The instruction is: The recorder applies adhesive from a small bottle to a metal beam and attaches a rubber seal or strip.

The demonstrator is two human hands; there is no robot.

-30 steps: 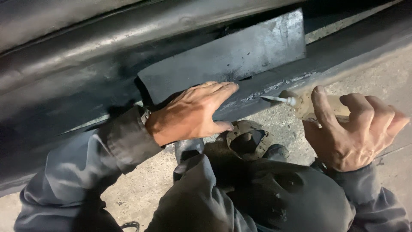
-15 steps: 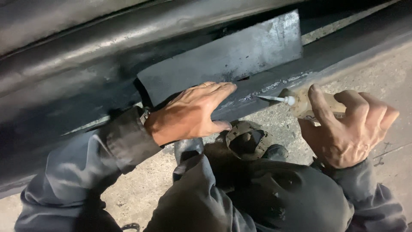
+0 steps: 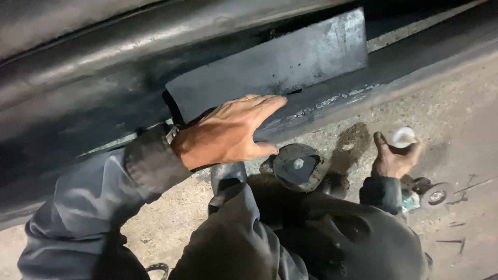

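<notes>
My left hand [image 3: 228,135] lies flat, fingers together, against the lower edge of a grey steel plate [image 3: 290,62] that stands on a dark steel beam [image 3: 394,72]. A rough weld seam [image 3: 332,99] runs along the plate's foot, just right of my fingertips. My right hand [image 3: 391,158] is low over the concrete ground, closed around a pale-handled tool [image 3: 403,137] whose round end points up. Only that end shows.
A small grinder with a round disc [image 3: 434,196] lies on the ground right beside my right hand. A dark round part with a hex centre [image 3: 296,166] sits by my knees. Thin metal rods [image 3: 469,185] lie on the concrete at the right.
My right hand has dropped from the weld seam down to the ground at the right, taking the tool with it. My left hand has stayed on the plate.
</notes>
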